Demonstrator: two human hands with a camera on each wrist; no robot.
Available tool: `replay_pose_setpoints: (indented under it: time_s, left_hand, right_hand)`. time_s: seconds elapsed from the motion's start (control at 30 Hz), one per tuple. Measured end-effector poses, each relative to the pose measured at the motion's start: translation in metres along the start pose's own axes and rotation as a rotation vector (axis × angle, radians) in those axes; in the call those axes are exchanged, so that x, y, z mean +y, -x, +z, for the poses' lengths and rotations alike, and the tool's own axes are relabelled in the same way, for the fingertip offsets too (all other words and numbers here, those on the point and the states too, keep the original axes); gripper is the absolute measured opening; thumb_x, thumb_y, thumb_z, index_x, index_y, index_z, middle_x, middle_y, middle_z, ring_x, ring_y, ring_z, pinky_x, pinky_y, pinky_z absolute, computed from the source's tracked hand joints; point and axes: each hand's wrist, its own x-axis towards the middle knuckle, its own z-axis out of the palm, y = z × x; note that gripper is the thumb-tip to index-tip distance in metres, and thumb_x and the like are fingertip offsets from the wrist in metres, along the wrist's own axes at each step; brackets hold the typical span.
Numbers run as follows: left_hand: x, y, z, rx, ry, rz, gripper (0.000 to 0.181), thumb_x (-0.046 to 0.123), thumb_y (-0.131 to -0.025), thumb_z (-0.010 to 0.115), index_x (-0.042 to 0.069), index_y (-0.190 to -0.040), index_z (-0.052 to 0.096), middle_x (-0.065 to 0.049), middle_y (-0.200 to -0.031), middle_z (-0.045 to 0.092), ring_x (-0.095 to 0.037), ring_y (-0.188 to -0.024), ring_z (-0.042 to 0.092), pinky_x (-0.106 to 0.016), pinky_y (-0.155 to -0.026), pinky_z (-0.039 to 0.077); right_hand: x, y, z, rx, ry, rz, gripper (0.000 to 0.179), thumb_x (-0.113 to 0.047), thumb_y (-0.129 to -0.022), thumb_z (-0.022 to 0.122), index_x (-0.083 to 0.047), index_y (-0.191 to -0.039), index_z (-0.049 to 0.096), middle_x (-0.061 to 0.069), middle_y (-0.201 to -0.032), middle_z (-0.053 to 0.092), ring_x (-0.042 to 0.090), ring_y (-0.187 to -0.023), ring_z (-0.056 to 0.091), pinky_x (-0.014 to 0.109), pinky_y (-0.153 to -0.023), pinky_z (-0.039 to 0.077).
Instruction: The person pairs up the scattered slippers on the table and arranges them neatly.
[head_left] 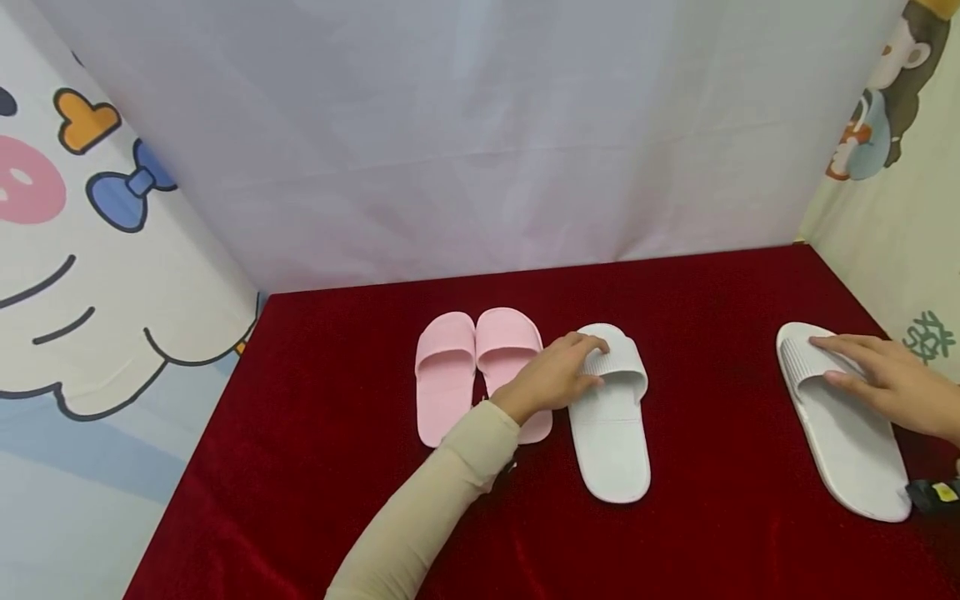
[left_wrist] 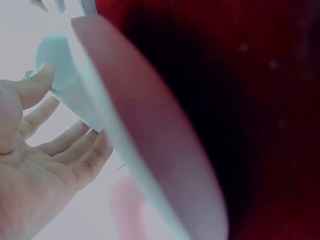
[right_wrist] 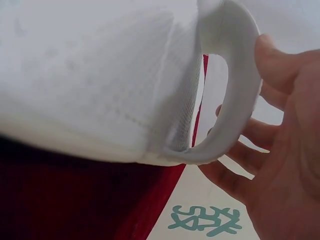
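Two white slide slippers lie sole-down on a dark red cloth in the head view. My left hand (head_left: 555, 375) spans the ribbed strap of the middle white slipper (head_left: 611, 450), thumb at the opening side and fingers over the front. Far to the right, my right hand (head_left: 892, 379) holds the strap of the other white slipper (head_left: 855, 450) the same way. In the right wrist view the thumb and fingers stand on either side of the strap (right_wrist: 240, 95). Left of the white ones, a pair of pink slippers (head_left: 445, 392) lies side by side, partly hidden by my left hand and forearm.
The red cloth (head_left: 315, 417) covers the table. A pale curtain (head_left: 480, 150) stands behind it. Printed cartoon sheets (head_left: 187, 283) close off the left and right sides. A black and yellow band (head_left: 933, 496) shows by my right wrist.
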Motion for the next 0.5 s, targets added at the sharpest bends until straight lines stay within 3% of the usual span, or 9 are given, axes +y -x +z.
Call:
replay_pose_setpoints:
  time_s: [0.1, 0.2, 0.3, 0.33, 0.5]
  left_hand:
    - [0.000, 0.004, -0.002, -0.004, -0.006, 0.008, 0.042, 0.028, -0.094, 0.069, 0.020, -0.134, 0.056, -0.009, -0.139, 0.055, -0.022, -0.127, 0.056, -0.032, -0.104, 0.047]
    - [0.000, 0.009, -0.003, -0.015, -0.018, 0.010, 0.043, 0.029, -0.093, 0.070, 0.021, -0.134, 0.057, -0.010, -0.140, 0.055, -0.022, -0.126, 0.056, -0.034, -0.103, 0.048]
    - [0.001, 0.012, -0.004, -0.023, -0.027, 0.016, 0.044, 0.030, -0.093, 0.071, 0.021, -0.134, 0.057, -0.010, -0.140, 0.055, -0.022, -0.126, 0.057, -0.034, -0.102, 0.049]
    - [0.001, 0.014, -0.004, -0.024, -0.029, 0.017, 0.045, 0.030, -0.093, 0.071, 0.022, -0.134, 0.057, -0.010, -0.140, 0.055, -0.022, -0.126, 0.056, -0.034, -0.103, 0.049]
    - [0.003, 0.019, -0.006, -0.033, -0.040, 0.031, 0.046, 0.030, -0.093, 0.071, 0.022, -0.135, 0.057, -0.010, -0.141, 0.055, -0.023, -0.128, 0.056, -0.033, -0.104, 0.047]
  right_hand:
    - [-0.002, 0.000, -0.001, 0.012, 0.013, -0.028, 0.053, -0.012, -0.089, 0.072, 0.003, -0.136, 0.053, 0.037, -0.124, 0.055, 0.052, -0.104, 0.055, 0.068, -0.075, 0.048]
    - [-0.003, -0.002, 0.001, 0.046, 0.021, -0.084, 0.058, -0.013, -0.084, 0.077, -0.001, -0.136, 0.055, 0.032, -0.122, 0.059, 0.044, -0.102, 0.057, 0.037, -0.084, 0.050]
    - [-0.003, -0.003, 0.002, 0.077, 0.023, -0.142, 0.062, -0.013, -0.080, 0.081, -0.006, -0.137, 0.057, 0.028, -0.120, 0.061, 0.038, -0.100, 0.057, 0.013, -0.081, 0.036]
    - [-0.004, -0.003, 0.002, 0.083, 0.024, -0.152, 0.063, -0.013, -0.079, 0.081, -0.007, -0.137, 0.058, 0.027, -0.119, 0.062, 0.037, -0.099, 0.057, 0.011, -0.077, 0.034]
    - [-0.008, -0.003, 0.002, 0.064, 0.026, -0.163, 0.066, -0.012, -0.073, 0.085, -0.002, -0.133, 0.060, 0.027, -0.117, 0.061, 0.038, -0.098, 0.059, 0.022, -0.065, 0.047]
